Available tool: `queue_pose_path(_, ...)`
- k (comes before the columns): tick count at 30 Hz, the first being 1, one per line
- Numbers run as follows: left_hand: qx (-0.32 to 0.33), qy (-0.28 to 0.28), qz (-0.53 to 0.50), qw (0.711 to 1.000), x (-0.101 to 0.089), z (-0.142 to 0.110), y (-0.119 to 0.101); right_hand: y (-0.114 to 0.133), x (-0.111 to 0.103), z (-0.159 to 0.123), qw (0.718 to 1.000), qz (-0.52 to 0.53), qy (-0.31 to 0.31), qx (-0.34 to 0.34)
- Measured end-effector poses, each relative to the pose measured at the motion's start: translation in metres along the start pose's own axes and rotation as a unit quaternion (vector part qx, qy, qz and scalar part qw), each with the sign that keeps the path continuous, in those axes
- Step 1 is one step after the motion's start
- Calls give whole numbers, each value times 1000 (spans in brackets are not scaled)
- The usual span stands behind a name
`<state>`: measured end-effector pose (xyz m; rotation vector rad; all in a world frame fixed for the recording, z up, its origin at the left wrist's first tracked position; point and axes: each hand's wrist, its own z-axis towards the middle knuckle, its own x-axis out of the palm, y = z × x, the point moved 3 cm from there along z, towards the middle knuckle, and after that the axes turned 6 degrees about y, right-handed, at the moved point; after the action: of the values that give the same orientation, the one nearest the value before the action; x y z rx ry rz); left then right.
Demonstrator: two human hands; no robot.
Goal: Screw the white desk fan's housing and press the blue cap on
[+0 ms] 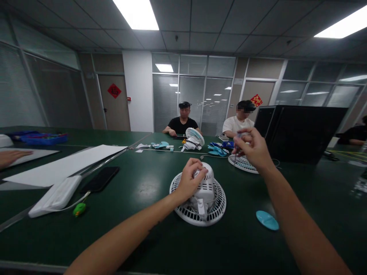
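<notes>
A white fan head (205,196) lies face down on the green table, its round grille under and its motor housing up. My left hand (193,175) is on top of the housing, fingers curled around it. Raised to the right, clear of the fan, my right hand (252,147) is closed in a pinch. It holds what looks like a small screwdriver (235,150), its thin shaft pointing down; the fingers partly hide it. A light-blue oval plastic piece (267,220) lies on the table below my right forearm.
Another white grille (243,164) lies behind my right hand, beside a large black box-like case (298,133). To the left are a power strip (56,196), a black phone (100,179), a green toy (79,209) and white sheets (65,164). Two people sit opposite; another person's hand (14,157) rests far left.
</notes>
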<state>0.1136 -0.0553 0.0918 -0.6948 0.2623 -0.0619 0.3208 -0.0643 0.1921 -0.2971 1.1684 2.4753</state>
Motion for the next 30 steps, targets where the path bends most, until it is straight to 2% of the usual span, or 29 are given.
queue_pose_path(2,1,1,0,1000,1,0,-1,-17,0,-17,991,-108,80,26)
queue_pose_path(4,2,0,1,1000,1,0,-1,-42,0,-40,960,-214,167,70)
queue_pose_path(6,2,-1,2,1000,1,0,-2,-71,1,-63,923,-270,246,121)
queue_pose_path(9,3,-4,3,1000,1,-1,-3,-107,2,-89,880,-312,311,177)
queue_pose_path(12,2,-4,8,1000,1,-1,-4,-122,5,-96,852,-346,339,199)
queue_pose_path(15,-5,-3,20,1000,1,-1,-3,-122,6,-93,830,-372,358,211)
queue_pose_path(17,-5,-2,26,1000,1,-2,-3,-120,1,-91,821,-366,364,244)
queue_pose_path(21,9,-4,17,1000,0,-4,-3,-122,-23,-97,823,-311,365,305)
queue_pose_path(26,7,-6,5,1000,-1,-7,-1,-122,-58,-121,819,-292,386,309)
queue_pose_path(30,-19,-22,-14,999,0,-9,4,-118,-74,-142,827,-286,384,294)
